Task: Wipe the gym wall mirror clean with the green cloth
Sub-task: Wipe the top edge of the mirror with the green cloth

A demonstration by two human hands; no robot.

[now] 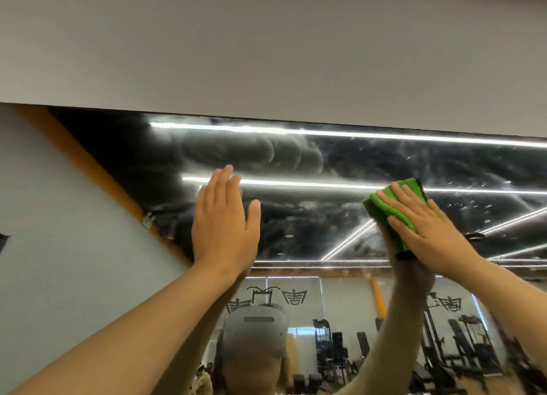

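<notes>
My right hand point(429, 235) lies flat with straight fingers, pressing the folded green cloth point(381, 206) against the mirror point(310, 161), high on the right near its top edge. My left hand point(225, 223) is spread open further left, palm against the streaked mirror, holding nothing.

Head view, close, up at mirror point(325, 163)

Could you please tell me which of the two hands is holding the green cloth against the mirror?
The right hand, fingers flat on the green cloth; the left hand is bare and holds nothing.
</notes>
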